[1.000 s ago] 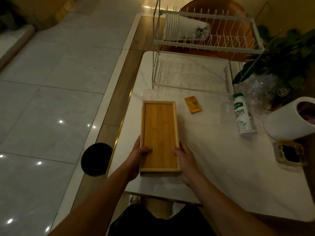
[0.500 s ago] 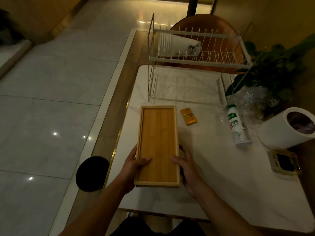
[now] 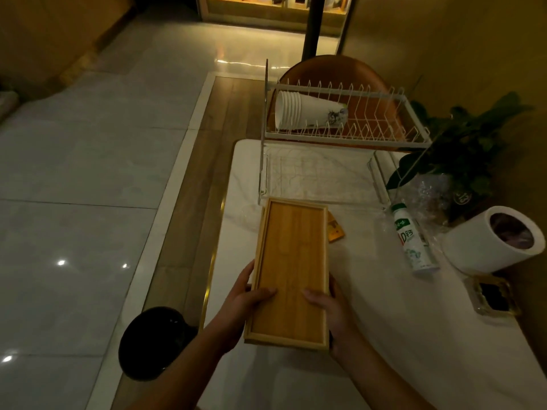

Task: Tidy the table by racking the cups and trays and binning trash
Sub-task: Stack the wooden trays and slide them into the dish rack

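both hands grip the bamboo tray [image 3: 291, 267] at its near end, left hand [image 3: 241, 303] and right hand [image 3: 331, 309] thumbs on top, above the white surface [image 3: 370, 291] before the dish rack [image 3: 340, 137]

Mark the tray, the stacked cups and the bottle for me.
tray [image 3: 291, 270]: head view, centre of its wooden floor.
cups [image 3: 307, 113]: head view, side of the stack.
bottle [image 3: 410, 239]: head view, label on its body.

Dim, warm-toned view; light came from a lit shelf [image 3: 275, 2] at top, with glare spots on the glossy floor [image 3: 74, 179]. Wide-angle distortion bent the edges.
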### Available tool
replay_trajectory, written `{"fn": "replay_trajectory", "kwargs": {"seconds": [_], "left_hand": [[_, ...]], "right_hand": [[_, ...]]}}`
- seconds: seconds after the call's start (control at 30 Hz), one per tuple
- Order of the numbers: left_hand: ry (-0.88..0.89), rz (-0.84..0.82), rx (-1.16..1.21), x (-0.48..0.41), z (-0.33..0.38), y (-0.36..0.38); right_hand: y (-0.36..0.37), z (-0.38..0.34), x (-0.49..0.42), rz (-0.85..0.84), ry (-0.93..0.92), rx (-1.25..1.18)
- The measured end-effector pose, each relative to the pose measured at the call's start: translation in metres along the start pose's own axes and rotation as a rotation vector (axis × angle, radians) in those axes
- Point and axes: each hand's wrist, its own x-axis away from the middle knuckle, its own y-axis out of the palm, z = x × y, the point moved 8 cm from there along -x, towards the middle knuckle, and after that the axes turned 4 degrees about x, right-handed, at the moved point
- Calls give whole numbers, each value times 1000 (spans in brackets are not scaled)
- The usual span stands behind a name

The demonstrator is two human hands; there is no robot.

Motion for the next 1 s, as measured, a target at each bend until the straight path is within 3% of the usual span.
{"fn": "replay_trajectory", "kwargs": {"seconds": [0.23, 0.5, 0.67, 1.0], "left_hand": [[19, -5, -100, -24, 34, -2], [164, 413, -162, -78, 77, -34], [225, 526, -249, -125, 119, -43], [159, 508, -354, -222, 158, -33]], "right_hand": [[-2, -30, -21, 64, 4, -45], [-30, -72, -101, -26, 35, -58], [-24, -89, -144, -44, 44, -39], [-10, -109, -194, 88, -3, -58]]}}
